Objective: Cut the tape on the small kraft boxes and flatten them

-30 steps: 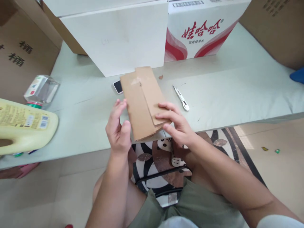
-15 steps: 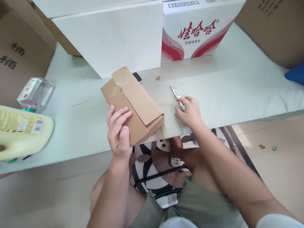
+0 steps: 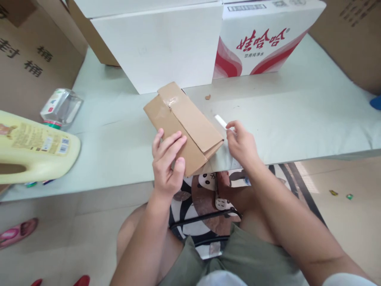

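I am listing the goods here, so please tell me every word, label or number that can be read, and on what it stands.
"娃哈哈": red, on the red-and-white carton.
"饮用纯净水": small, beneath it, barely legible.
"封", "桶", "桶": on the brown carton at left.
Labels on the yellow jug and the clear bottle, and the barcode sticker: too small to read.
The small brown box in the left hand shows no print.
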A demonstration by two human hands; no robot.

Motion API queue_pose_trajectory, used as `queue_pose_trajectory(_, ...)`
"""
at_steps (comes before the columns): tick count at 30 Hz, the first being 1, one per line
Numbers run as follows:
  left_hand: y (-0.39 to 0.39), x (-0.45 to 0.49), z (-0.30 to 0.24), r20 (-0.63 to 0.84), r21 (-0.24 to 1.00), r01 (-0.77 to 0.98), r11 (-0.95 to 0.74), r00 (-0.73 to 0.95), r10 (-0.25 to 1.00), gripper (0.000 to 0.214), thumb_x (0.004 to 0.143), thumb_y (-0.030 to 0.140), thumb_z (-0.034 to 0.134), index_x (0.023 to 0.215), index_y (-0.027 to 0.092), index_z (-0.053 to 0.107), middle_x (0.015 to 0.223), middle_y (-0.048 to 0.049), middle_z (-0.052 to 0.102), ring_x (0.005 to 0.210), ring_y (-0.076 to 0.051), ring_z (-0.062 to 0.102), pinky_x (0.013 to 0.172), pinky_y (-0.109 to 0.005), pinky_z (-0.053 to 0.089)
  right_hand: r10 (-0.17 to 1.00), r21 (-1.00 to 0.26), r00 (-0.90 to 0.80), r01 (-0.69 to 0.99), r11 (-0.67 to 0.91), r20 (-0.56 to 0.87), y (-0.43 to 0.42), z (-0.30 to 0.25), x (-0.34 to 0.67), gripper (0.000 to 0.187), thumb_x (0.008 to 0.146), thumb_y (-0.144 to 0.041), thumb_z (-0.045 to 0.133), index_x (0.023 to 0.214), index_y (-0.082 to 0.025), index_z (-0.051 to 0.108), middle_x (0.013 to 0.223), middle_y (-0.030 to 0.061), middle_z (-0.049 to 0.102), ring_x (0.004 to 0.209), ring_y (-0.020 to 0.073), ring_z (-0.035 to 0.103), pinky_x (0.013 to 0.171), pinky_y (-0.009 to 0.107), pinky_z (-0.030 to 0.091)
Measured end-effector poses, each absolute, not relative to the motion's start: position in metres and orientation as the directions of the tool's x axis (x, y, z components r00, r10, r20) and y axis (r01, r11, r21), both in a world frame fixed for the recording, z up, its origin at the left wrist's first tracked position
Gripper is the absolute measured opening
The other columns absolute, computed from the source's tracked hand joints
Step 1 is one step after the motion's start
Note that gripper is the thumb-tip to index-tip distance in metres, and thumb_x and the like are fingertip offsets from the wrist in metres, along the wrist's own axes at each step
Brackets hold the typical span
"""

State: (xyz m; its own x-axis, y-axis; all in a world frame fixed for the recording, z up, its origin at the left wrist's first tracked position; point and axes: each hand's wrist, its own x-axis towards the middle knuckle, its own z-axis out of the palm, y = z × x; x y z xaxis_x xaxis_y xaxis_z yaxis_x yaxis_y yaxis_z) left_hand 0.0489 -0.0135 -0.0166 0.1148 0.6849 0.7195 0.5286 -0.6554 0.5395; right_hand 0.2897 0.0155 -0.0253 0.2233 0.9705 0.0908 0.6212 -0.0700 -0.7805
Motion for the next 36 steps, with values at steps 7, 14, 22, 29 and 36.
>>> queue_pose_trajectory(7, -0.026, 0.07, -0.013, 0.709, 0.434, 0.484, -0.76, 0.337, 0.619, 0.055, 0.102, 0.045, 0.043, 0.15, 0.023, 0.058, 0.147, -0.0114, 0.066, 0.149, -0.032, 0.05, 0.131, -0.058, 0.028, 0.79, -0.879, 0.408, 0.343, 0.331, 0.457, 0.021, 0.005, 0.29, 0.032, 0.089, -0.028, 0.066, 0.12, -0.028, 0.058, 0.091, -0.0007, 0.061, 0.068, 0.0141, 0.058, 0.063, 0.03, 0.049)
queue_pose_trajectory(14, -0.03, 0.077, -0.018, 0.671, 0.481, 0.449, -0.753, 0.364, 0.646, 0.057, 0.098, 0.044, 0.048, 0.151, 0.023, 0.055, 0.147, -0.0119, 0.065, 0.149, -0.032, 0.049, 0.133, -0.054, 0.023, 0.672, -0.752, 0.34, 0.238, 0.615, 0.658, 0.0, 0.072, 0.257, 0.012, 0.099, -0.037, 0.063, 0.095, -0.03, 0.054, 0.075, -0.0047, 0.05, 0.047, 0.0108, 0.046, 0.043, 0.029, 0.038)
queue_pose_trajectory(22, -0.032, 0.092, -0.02, 0.588, 0.58, 0.468, -0.667, 0.327, 0.74, 0.057, 0.095, 0.048, 0.048, 0.144, 0.022, 0.064, 0.144, -0.0103, 0.068, 0.155, -0.036, 0.04, 0.134, -0.056, 0.018, 0.908, -0.858, 0.033, 0.343, 0.383, 0.418, -0.003, 0.055, 0.25, 0.038, 0.104, -0.061, 0.052, 0.114, -0.027, 0.066, 0.065, -0.0039, 0.063, 0.054, 0.0134, 0.059, 0.056, 0.029, 0.052)
queue_pose_trajectory(29, -0.03, 0.092, -0.02, 0.631, 0.557, 0.429, -0.712, 0.339, 0.698, 0.053, 0.097, 0.044, 0.049, 0.145, 0.024, 0.061, 0.142, -0.0095, 0.068, 0.149, -0.032, 0.048, 0.134, -0.054, 0.018, 0.923, -0.866, 0.025, 0.356, 0.351, 0.384, -0.002, 0.058, 0.25, 0.041, 0.103, -0.059, 0.055, 0.117, -0.025, 0.072, 0.07, -0.0019, 0.069, 0.062, 0.0145, 0.067, 0.069, 0.032, 0.06)
queue_pose_trajectory(36, -0.029, 0.09, -0.022, 0.637, 0.544, 0.432, -0.719, 0.346, 0.689, 0.053, 0.096, 0.045, 0.049, 0.144, 0.024, 0.062, 0.141, -0.0103, 0.066, 0.151, -0.033, 0.045, 0.135, -0.055, 0.018, 0.909, -0.867, 0.089, 0.35, 0.355, 0.408, -0.001, 0.056, 0.25, 0.042, 0.102, -0.061, 0.055, 0.115, -0.025, 0.072, 0.077, 0.0006, 0.073, 0.065, 0.015, 0.07, 0.067, 0.031, 0.06)
